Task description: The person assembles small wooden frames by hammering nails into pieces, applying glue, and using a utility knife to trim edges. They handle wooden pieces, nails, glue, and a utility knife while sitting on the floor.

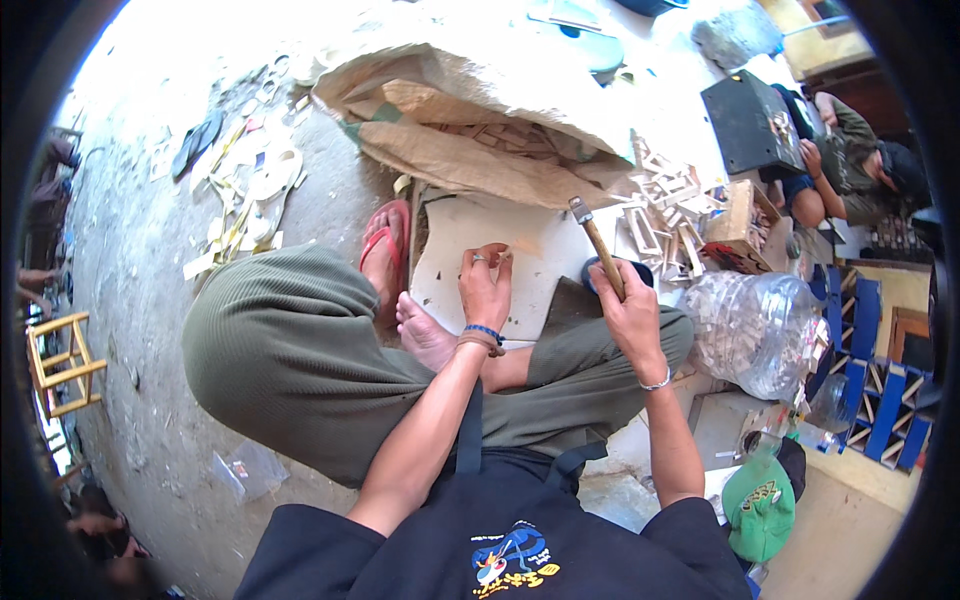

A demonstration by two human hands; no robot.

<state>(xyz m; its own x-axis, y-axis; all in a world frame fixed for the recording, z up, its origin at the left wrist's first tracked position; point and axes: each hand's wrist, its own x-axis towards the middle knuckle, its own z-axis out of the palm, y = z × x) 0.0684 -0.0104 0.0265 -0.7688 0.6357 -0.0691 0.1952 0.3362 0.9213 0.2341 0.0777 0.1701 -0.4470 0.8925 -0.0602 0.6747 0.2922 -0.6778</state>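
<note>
My right hand (628, 310) is wrapped round the wooden handle of a small hammer (597, 238), raised with its metal head pointing up and left. My left hand (486, 290) rests over a worn white board (450, 230) between my legs, its thumb and fingers pinched together. Whatever lies in that pinch is too small or hidden to make out. A pale tan patch (526, 246) shows on the board just right of the left fingertips. Beside the board, one of my feet wears a red flip-flop (403, 240).
An open woven sack (440, 165) of wooden pieces lies beyond the board. Small wooden frames (665, 215) are heaped right, near a wooden box (735, 228) and a clear plastic jug (750, 325). Another person (850, 160) sits by a black box (748, 125). Scraps (255, 195) litter the left floor.
</note>
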